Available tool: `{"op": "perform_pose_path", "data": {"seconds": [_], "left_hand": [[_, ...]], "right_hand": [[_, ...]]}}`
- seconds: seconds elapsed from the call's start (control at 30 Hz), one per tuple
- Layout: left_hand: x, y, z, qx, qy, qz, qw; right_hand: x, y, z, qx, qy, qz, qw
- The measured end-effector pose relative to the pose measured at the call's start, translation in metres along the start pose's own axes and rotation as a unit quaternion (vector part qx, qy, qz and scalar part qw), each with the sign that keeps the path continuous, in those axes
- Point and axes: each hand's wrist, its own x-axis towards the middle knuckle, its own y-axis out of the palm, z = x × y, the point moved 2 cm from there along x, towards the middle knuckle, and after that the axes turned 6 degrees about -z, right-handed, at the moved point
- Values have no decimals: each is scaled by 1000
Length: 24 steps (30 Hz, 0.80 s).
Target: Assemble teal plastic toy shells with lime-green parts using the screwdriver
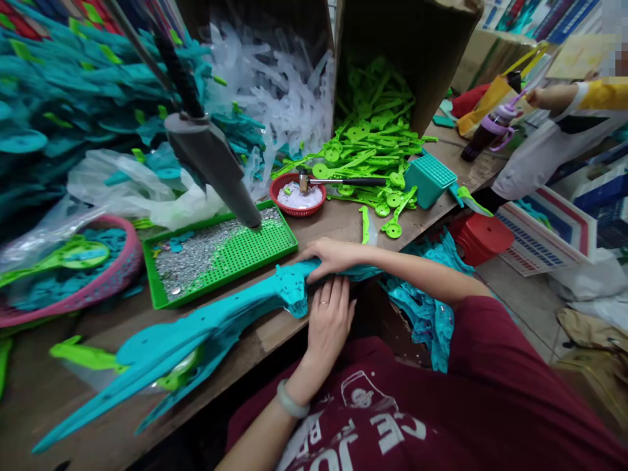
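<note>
A long turquoise plastic toy part (196, 327) lies along the table's front edge, its two pointed ends spread toward the left. Lime-green pieces (181, 369) show between and beneath its halves. My right hand (336, 255) reaches over the part from the right, with thumb and fingers closed around its narrower section. Close beside it, my left hand (331, 311) presses its fingers together against the near side of the same part. My fingertips partly hide the section held there.
Behind the part stand a green perforated tray (245, 245) of small metal pieces and a red basket (298, 210) with a hammer (343, 182) across it. A grey tool head (216, 170) hangs overhead. Lime-green parts (373, 144) spill from a carton. Someone's arm (559, 98) is at right.
</note>
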Motion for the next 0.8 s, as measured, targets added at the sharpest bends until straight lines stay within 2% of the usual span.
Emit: {"op": "perform_pose_path", "data": {"seconds": [0.1, 0.27, 0.37, 0.47, 0.57, 0.67, 0.8], "left_hand": [[2, 2, 1, 16, 9, 24, 1000], [9, 1, 4, 18, 20, 31, 999], [10, -1, 4, 11, 33, 22, 999], [6, -3, 5, -1, 43, 1, 999], [0, -6, 7, -13, 39, -33, 999], [-6, -8, 10, -20, 12, -51, 998], [-8, -10, 14, -43, -5, -51, 998]], "right_hand": [[-3, -6, 10, -27, -5, 0, 1000], [-5, -30, 30, -175, -26, -33, 984], [7, -45, 25, -241, -35, -55, 968], [26, -48, 11, -283, -71, -52, 955], [44, -40, -3, -302, -100, -43, 947], [51, -33, -11, -288, -96, -58, 951], [30, -41, -21, -213, -78, -110, 968]]}}
